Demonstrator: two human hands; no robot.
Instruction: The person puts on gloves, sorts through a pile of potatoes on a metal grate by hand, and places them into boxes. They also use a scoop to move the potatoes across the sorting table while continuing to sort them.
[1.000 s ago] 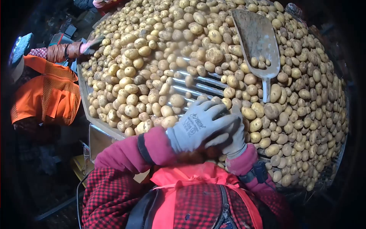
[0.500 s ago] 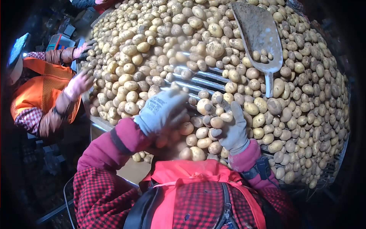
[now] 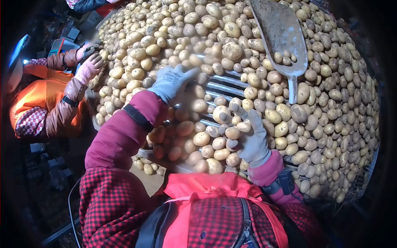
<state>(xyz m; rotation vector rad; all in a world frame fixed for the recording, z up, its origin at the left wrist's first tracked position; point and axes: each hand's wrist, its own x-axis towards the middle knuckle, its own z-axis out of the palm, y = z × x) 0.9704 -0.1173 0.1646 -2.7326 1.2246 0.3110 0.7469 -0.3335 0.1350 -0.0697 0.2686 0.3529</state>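
Observation:
Potatoes [image 3: 157, 31] lie heaped across a surface with metal slats [image 3: 225, 86] showing through its middle. My left hand [image 3: 171, 80], in a grey glove, reaches over the slats' left end with its fingers spread, touching or just above potatoes at the pile's edge. My right hand [image 3: 253, 142], also gloved, is palm up to the right of the slats, its fingers curled around a few small potatoes [image 3: 233, 132]. Between my hands and my body lie more loose potatoes [image 3: 202, 139], some blurred.
A metal scoop [image 3: 283, 39] with several small potatoes in it rests on the heap, handle toward me. At left, another person [image 3: 49, 99] in an orange vest has gloved hands at the pile's edge. A few potatoes [image 3: 148, 168] lie on a lower board near my left elbow.
My left hand has moved forward and left, away from my body, and its fingers have spread. Potatoes near my left forearm have shifted. My right hand stays in place with its potatoes.

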